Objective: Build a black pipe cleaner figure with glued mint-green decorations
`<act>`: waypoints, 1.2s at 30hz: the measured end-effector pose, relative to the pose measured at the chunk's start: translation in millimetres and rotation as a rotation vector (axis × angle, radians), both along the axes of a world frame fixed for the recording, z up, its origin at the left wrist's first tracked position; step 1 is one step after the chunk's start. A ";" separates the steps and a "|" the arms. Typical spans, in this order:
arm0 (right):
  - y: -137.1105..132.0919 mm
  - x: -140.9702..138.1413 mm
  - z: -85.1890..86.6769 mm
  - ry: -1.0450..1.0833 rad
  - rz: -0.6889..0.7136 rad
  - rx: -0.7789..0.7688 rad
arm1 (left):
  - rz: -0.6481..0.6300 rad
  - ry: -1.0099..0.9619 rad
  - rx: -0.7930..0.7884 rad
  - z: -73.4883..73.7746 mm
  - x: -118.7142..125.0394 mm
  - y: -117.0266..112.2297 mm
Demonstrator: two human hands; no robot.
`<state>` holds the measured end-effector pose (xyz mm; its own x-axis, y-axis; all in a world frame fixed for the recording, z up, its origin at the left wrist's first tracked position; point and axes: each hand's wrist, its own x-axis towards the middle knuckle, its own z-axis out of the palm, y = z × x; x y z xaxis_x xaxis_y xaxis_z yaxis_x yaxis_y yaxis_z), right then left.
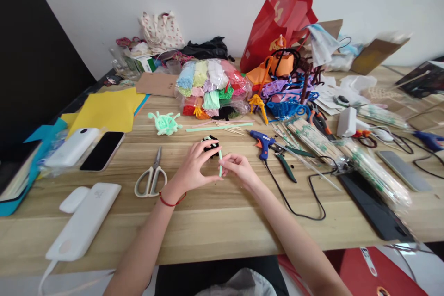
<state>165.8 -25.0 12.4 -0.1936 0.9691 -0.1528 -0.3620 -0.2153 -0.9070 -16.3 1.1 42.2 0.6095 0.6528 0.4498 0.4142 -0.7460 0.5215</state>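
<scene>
1. And here we are above the worktop [215, 226], my two hands close together, and right between them stands a short mint-green strip [220, 164], nearly upright in my view!
2. My right hand [238, 169] has it: thumb and fingertips drawn together in a pinch on the strip's side, the other fingers curled in.
3. Over to my left hand [192, 166], curved in a wide C, thumb well apart from the fingers, its tips right by the strip's two ends; whether they grip it, I cannot tell.
4. Just behind those left fingertips, a black fuzzy piece [208, 138] with pale green on it, partly hidden by my fingers; I can't say whether they hold it.
5. Look left: white-handled scissors [152, 180] lie near my left hand, blades pointing away from me, a red bracelet [169, 205] circling that wrist.
6. Beyond them sits a curly mint-green tangle [165, 123], and to its right a long green strip [204, 129] runs across the worktop, thin wooden sticks [233, 130] beside it.
7. Out to the right, a blue glue gun [264, 142] lies on its side, its black cord trailing towards me, green-handled pliers [287, 170] just beside.
8. And at the back, a clear bag of colourful fuzzy bundles [211, 95], with a big red bag [262, 32] towering behind to the right!
</scene>
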 end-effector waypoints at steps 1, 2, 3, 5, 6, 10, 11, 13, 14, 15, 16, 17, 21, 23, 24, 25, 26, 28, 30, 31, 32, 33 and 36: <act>0.3 0.7 0.0 -0.004 -0.004 0.004 | 0.007 -0.017 -0.002 -0.1 -0.2 0.3; 0.8 1.8 0.2 -0.008 -0.015 0.012 | 0.016 -0.036 -0.001 -0.5 -0.4 0.9; 1.5 3.1 0.6 -0.009 -0.031 0.025 | 0.027 -0.057 0.005 -1.2 -0.8 1.8; 2.9 6.6 1.8 -0.018 -0.066 0.070 | 0.049 -0.111 0.029 -3.4 -1.7 4.2; 3.6 8.5 2.4 -0.033 -0.083 0.100 | 0.060 -0.143 0.041 -4.7 -2.2 5.4; 3.4 14.5 5.4 -0.145 -0.110 0.215 | 0.095 -0.284 0.033 -8.4 -2.9 7.8; 2.7 15.2 6.1 -0.168 -0.113 0.239 | 0.097 -0.314 0.020 -8.7 -2.6 7.5; 1.3 15.7 7.2 -0.201 -0.123 0.278 | 0.094 -0.362 -0.009 -8.8 -1.6 6.1; 0.7 15.7 7.5 -0.215 -0.131 0.288 | 0.091 -0.377 -0.024 -8.7 -1.0 5.3; 0.2 15.5 7.6 -0.226 -0.141 0.292 | 0.090 -0.389 -0.040 -8.5 -0.3 4.5; -0.1 15.4 7.5 -0.233 -0.152 0.290 | 0.092 -0.397 -0.053 -8.2 0.3 3.8; -0.3 15.2 7.1 -0.235 -0.162 0.286 | 0.095 -0.400 -0.062 -8.0 0.9 3.3; -0.3 15.1 5.0 -0.224 -0.191 0.288 | 0.096 -0.413 -0.070 -8.2 2.2 2.5; -0.4 15.3 4.7 -0.224 -0.190 0.300 | 0.092 -0.437 -0.080 -9.2 2.4 2.5; -0.4 15.4 4.8 -0.225 -0.189 0.305 | 0.090 -0.451 -0.086 -9.7 2.4 2.4; -0.4 15.5 5.0 -0.227 -0.188 0.308 | 0.088 -0.461 -0.093 -10.2 2.5 2.2; -0.4 15.6 5.2 -0.231 -0.188 0.308 | 0.086 -0.468 -0.099 -10.5 2.7 2.0; -0.3 15.9 5.4 -0.239 -0.182 0.302 | 0.084 -0.477 -0.112 -10.4 3.1 1.4; -0.1 16.1 4.8 -0.237 -0.170 0.297 | 0.090 -0.479 -0.127 -9.3 3.6 1.0; -0.1 16.2 4.4 -0.232 -0.165 0.298 | 0.096 -0.482 -0.138 -8.5 3.9 0.8; 0.0 16.3 3.9 -0.226 -0.164 0.301 | 0.099 -0.487 -0.157 -7.7 4.3 0.7; -0.1 16.4 3.6 -0.220 -0.167 0.307 | 0.097 -0.492 -0.186 -7.0 4.7 0.7; -0.4 16.3 3.7 -0.223 -0.182 0.317 | 0.054 -0.499 -0.327 -5.8 6.9 -0.1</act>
